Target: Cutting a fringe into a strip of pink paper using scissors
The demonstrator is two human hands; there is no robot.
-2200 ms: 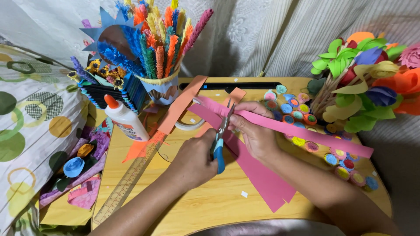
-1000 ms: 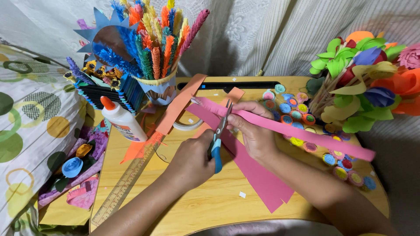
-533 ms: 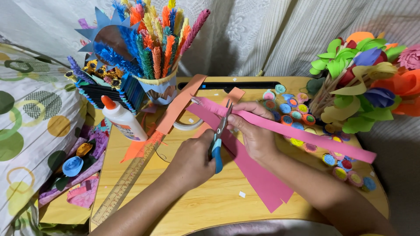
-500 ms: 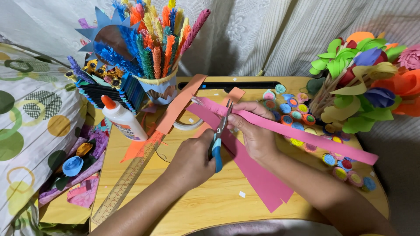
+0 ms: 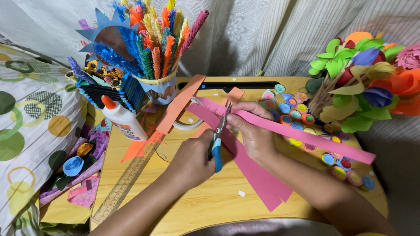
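Head view, looking down on a small wooden table [image 5: 210, 205]. The left hand [image 5: 190, 157] holds a pair of blue-handled scissors [image 5: 217, 137], its fingers closed through the handles; the blades point away from the person, slightly parted, with their tips at the near end of a long pink paper strip [image 5: 302, 136]. The right hand [image 5: 253, 133] lies just right of the scissors, its fingers pinched narrow on that strip, which runs from the blades out to the right and down past the table's right edge. Beneath the right hand and the scissors lie wider pink paper pieces [image 5: 258, 177], flat on the table and reaching toward its near edge. Left of the scissors an orange paper strip [image 5: 179, 107] slants across the table, and a clear ruler [image 5: 127, 179] lies along the same slant nearer the left edge. A white glue bottle [image 5: 122, 119] with an orange cap stands left of the orange strip. Behind it, a cup of coloured paper stems [image 5: 159, 52] stands at the table's far left. Right of the right hand, small round paper rosettes [image 5: 302, 111] are scattered on the table, and a bunch of paper flowers [image 5: 367, 74] rises at the far right corner.
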